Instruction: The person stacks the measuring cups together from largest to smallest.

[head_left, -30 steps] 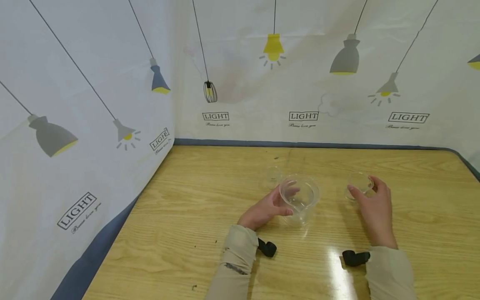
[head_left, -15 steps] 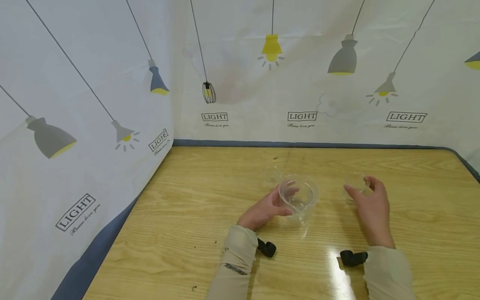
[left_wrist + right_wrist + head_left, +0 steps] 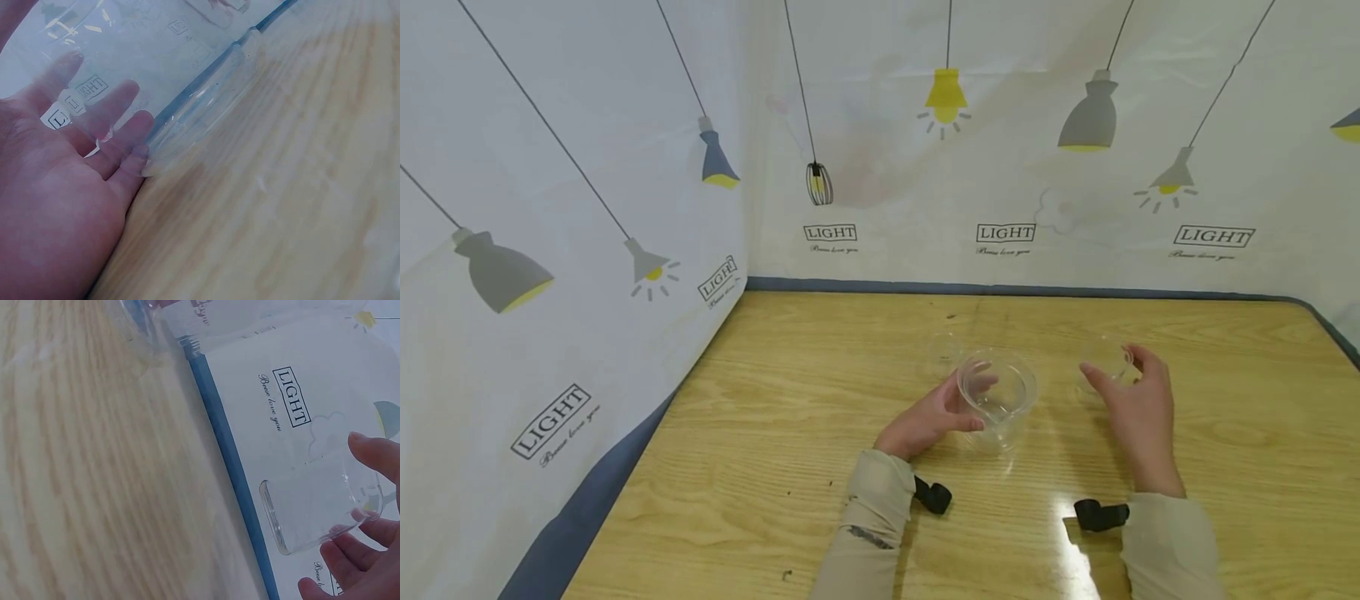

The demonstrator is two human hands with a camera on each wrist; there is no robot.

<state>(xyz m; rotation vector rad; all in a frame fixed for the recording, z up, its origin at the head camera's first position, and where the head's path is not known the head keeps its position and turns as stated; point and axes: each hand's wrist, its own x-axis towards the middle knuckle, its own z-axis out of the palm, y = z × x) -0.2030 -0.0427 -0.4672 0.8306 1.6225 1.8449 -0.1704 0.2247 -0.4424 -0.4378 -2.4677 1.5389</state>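
Taking the clear tub (image 3: pixel 1009 396) as my clock's centre, I see the wooden table's (image 3: pixel 760 400) far edge at twelve, its left edge at nine, and a stretch of wood before the small cup (image 3: pixel 306 503) near half past two. Lamp-printed cloth (image 3: pixel 895 133) rises behind, with a faint clear thing (image 3: pixel 945 348) at ten. My left hand (image 3: pixel 928 417) grips the tub; my right hand (image 3: pixel 1141 408) pinches the cup between thumb and fingers.
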